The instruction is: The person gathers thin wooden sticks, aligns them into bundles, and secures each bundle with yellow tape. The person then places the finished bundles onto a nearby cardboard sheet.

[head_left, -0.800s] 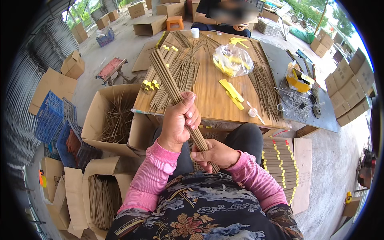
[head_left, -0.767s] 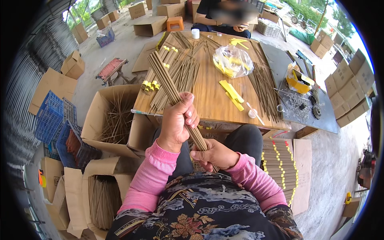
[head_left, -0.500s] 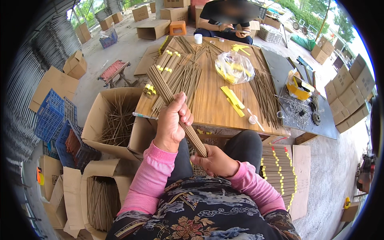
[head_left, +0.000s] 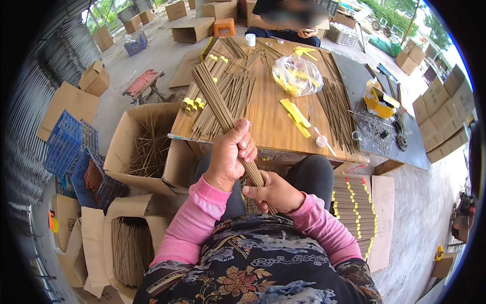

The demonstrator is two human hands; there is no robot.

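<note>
Both my hands grip one long bundle of thin brown sticks [head_left: 215, 104] that slants from my lap up over the wooden table [head_left: 268, 121]. My left hand [head_left: 232, 152] is wrapped around the bundle's middle, fingers curled over it. My right hand [head_left: 273, 192] clasps the lower end near my knees. More loose brown sticks [head_left: 230, 93] lie fanned on the table's left half, and another row of sticks [head_left: 336, 111] lies on its right side.
A clear plastic bag with yellow strips [head_left: 298, 76], loose yellow strips [head_left: 296, 116], a white cup [head_left: 250, 39] sit on the table. Open cardboard boxes of sticks [head_left: 147, 144] [head_left: 129, 248] stand at my left, blue crates [head_left: 71, 152] beyond. Another person [head_left: 291, 20] sits opposite.
My left hand has shifted slightly along the bundle and the bundle has tilted a little; my head has moved, so the table appears nearer. Both hands keep their hold.
</note>
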